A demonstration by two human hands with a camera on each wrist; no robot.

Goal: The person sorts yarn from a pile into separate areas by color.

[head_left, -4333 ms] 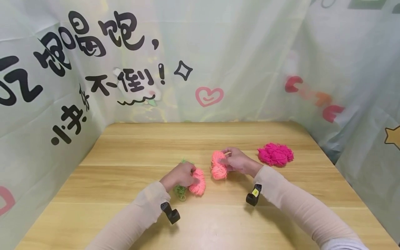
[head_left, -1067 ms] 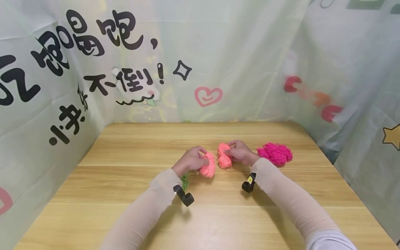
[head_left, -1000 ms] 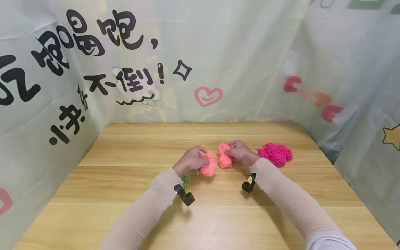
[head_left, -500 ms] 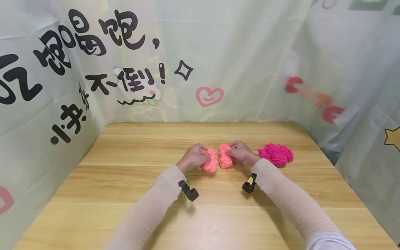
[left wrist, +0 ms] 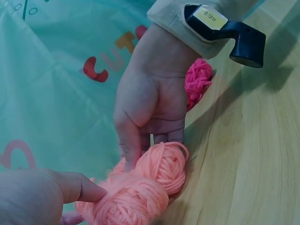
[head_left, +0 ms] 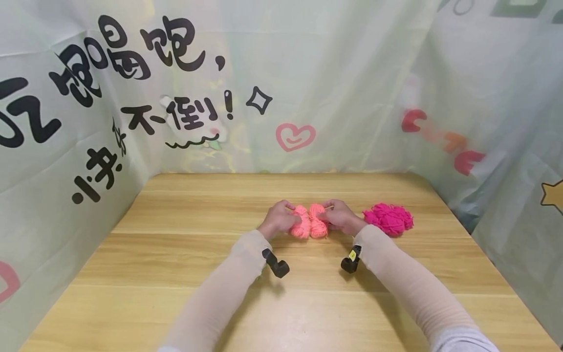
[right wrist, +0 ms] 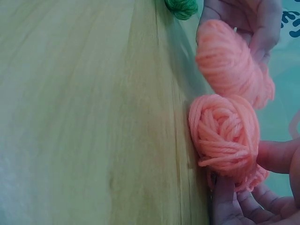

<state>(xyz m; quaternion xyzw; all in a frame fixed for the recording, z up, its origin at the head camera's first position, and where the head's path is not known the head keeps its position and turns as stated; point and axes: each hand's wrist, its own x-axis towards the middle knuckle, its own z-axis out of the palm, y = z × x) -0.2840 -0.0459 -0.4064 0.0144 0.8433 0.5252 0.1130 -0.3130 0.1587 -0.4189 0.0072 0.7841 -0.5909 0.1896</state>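
Note:
Two coral-pink yarn skeins stand side by side near the middle of the wooden table (head_left: pixel 184 244), nearly touching. My left hand (head_left: pixel 280 217) pinches the left skein (head_left: pixel 302 230) between thumb and fingers. On the other side, my right hand (head_left: pixel 343 217) holds the right skein (head_left: pixel 317 228), which is pinched in at its waist. In the right wrist view, fingers curl under the right skein (right wrist: pixel 225 136), and its thumb presses the side. A green yarn bundle (right wrist: pixel 182 7) shows at the top there; my left forearm hides nearly all of it in the head view.
A loose magenta yarn bundle (head_left: pixel 388 218) lies to the right, close beside my right wrist. Printed cloth (head_left: pixel 352 88) hangs behind the table and along both sides. A black wrist camera (head_left: pixel 276 264) sticks out from the left sleeve.
My left hand has carried its skein right and away from me, beside the other skein. My right hand moved its skein farther back earlier, then stayed nearly still. The left forearm now covers the green yarn.

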